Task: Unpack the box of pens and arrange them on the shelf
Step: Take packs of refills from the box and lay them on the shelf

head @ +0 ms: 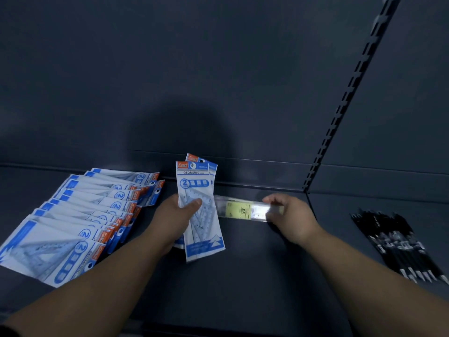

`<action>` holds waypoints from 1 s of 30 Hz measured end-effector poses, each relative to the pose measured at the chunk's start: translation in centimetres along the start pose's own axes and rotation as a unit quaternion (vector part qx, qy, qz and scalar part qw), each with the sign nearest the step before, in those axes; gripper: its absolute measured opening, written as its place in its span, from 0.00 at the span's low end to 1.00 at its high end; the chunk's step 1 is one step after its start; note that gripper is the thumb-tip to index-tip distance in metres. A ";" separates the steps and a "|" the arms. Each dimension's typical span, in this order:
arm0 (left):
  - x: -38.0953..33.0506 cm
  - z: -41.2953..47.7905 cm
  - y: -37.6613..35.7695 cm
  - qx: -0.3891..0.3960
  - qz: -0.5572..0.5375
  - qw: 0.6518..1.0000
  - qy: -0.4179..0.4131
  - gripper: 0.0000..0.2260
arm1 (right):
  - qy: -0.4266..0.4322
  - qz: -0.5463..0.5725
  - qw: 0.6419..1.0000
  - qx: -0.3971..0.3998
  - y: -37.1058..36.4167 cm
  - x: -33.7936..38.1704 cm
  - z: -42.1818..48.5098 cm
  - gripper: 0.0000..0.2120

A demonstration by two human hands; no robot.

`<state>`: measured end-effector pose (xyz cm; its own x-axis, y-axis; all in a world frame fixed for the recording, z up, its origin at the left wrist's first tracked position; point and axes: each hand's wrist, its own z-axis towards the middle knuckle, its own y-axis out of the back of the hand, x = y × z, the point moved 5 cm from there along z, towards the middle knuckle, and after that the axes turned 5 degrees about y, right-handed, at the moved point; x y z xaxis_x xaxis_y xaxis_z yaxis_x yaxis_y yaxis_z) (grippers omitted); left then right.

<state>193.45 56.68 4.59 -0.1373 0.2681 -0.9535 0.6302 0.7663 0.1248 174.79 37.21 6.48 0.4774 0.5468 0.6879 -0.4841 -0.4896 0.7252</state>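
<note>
My left hand grips a few blue-and-white geometric set packs, held upright over the dark shelf. My right hand holds one end of a clear plastic ruler pack with a yellow label, which lies flat on the shelf just right of the held packs. A bundle of black pens lies at the shelf's right side, apart from both hands.
Several more geometric set packs are fanned out in an overlapping row on the left of the shelf. A slotted upright rail runs up the dark back panel on the right. Bare shelf surface lies between my forearms.
</note>
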 end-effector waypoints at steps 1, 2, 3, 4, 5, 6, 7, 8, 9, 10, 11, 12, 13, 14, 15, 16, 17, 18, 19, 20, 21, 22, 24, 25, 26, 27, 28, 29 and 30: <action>0.2 0.0 0.1 -0.007 0.017 1.000 0.005 0.07 | -0.004 -0.073 0.997 0.002 0.0 -0.1 0.2 0.12; 0.4 0.0 0.2 -0.013 0.033 0.999 0.009 0.07 | 0.005 -0.154 0.988 0.001 -0.2 -0.1 0.2 0.14; 0.5 0.0 0.4 -0.017 0.045 0.999 0.010 0.06 | 0.028 -0.216 0.976 0.006 -0.5 0.1 0.1 0.16; 0.6 -0.1 0.4 -0.019 0.054 0.998 0.011 0.05 | 0.057 -0.243 0.968 0.024 -1.2 0.4 0.0 0.20; 0.6 -0.1 0.4 -0.018 0.058 0.998 0.012 0.04 | 0.083 -0.248 0.964 0.053 -2.1 0.8 -0.2 0.23; 0.5 -0.2 0.3 -0.014 0.061 0.998 0.012 0.04 | 0.102 -0.243 0.961 0.085 -3.1 1.1 -0.5 0.26; 0.4 -0.2 0.2 -0.009 0.063 0.998 0.012 0.03 | 0.110 -0.239 0.959 0.109 -4.1 1.2 -0.8 0.28; 0.2 -0.3 0.1 -0.005 0.064 0.998 0.012 0.03 | 0.110 -0.236 0.958 0.117 -4.6 1.3 -1.2 0.28; 0.2 -0.4 0.0 -0.001 0.062 0.998 0.011 0.03 | 0.107 -0.235 0.960 0.112 -4.9 1.2 -1.6 0.28; 0.2 -0.6 -0.1 0.002 0.060 0.998 0.010 0.04 | 0.106 -0.233 0.961 0.102 -5.0 1.2 -1.9 0.28; 0.3 -0.8 -0.3 0.004 0.057 0.998 0.009 0.04 | 0.109 -0.232 0.962 0.092 -4.9 1.1 -2.3 0.27; 0.5 -1.1 -0.3 0.004 0.057 0.998 0.006 0.04 | 0.118 -0.229 0.963 0.083 -4.9 1.0 -2.8 0.26; 0.6 -1.4 -0.4 0.000 0.059 0.998 0.003 0.04 | 0.129 -0.222 0.964 0.071 -4.8 0.9 -3.2 0.25; 0.7 -1.7 -0.5 -0.006 0.060 0.998 0.000 0.04 | 0.140 -0.211 0.966 0.057 -4.6 0.8 -3.6 0.23; 0.9 -1.9 -0.5 -0.014 0.059 0.998 -0.002 0.04 | 0.149 -0.198 0.968 0.042 -4.3 0.8 -3.8 0.21; 1.0 -2.2 -0.6 -0.022 0.056 0.998 -0.002 0.05 | 0.156 -0.186 0.970 0.029 -4.0 0.8 -3.9 0.19; 1.1 -2.4 -0.6 -0.026 0.055 0.998 0.000 0.05 | 0.164 -0.178 0.970 0.022 -3.7 0.8 -3.9 0.18; 1.0 -2.7 -0.7 -0.027 0.056 0.998 0.003 0.05 | 0.175 -0.175 0.969 0.022 -3.5 0.9 -3.9 0.17; 0.9 -3.0 -0.8 -0.026 0.060 0.998 0.006 0.05 | 0.188 -0.180 0.965 0.031 -3.5 1.0 -3.8 0.18; 0.8 -3.3 -0.8 -0.025 0.067 0.997 0.008 0.04 | 0.200 -0.190 0.960 0.037 -3.5 1.0 -3.8 0.18; 0.7 -3.6 -0.7 -0.030 0.072 0.997 0.008 0.05 | 0.206 -0.196 0.958 0.035 -3.4 1.1 -3.7 0.18; 0.5 -4.0 -0.5 -0.040 0.072 0.997 0.005 0.05 | 0.207 -0.189 0.960 0.023 -3.2 1.2 -3.7 0.16; -0.2 -4.8 0.0 -0.064 0.066 0.996 -0.006 0.06 | 0.210 -0.139 0.968 -0.004 -2.6 2.0 -3.7 0.15; -0.6 -5.4 0.3 -0.069 0.066 0.995 -0.015 0.06 | 0.222 -0.104 0.970 -0.011 -2.4 2.8 -3.7 0.17; -1.2 -6.1 0.6 -0.067 0.074 0.995 -0.027 0.06 | 0.240 -0.067 0.968 -0.018 -2.2 3.9 -3.6 0.19; -1.8 -6.8 0.9 -0.061 0.093 0.993 -0.044 0.06 | 0.259 -0.030 0.965 -0.027 -2.0 5.3 -3.5 0.22; -2.3 -7.5 1.1 -0.051 0.121 0.989 -0.067 0.05 | 0.274 0.002 0.961 -0.035 -1.8 6.7 -3.4 0.26; -2.9 -8.3 1.4 -0.045 0.155 0.983 -0.089 0.04 | 0.282 0.025 0.958 -0.038 -1.7 8.2 -3.2 0.30; -3.4 -9.0 1.8 -0.043 0.186 0.976 -0.108 0.04 | 0.286 0.042 0.957 -0.033 -1.7 9.6 -3.0 0.35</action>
<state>188.14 62.43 10.55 0.2589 0.4157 -0.8719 0.5373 0.6881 0.4876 177.96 45.37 11.81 -0.0363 0.7985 0.6009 -0.5569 -0.5154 0.6513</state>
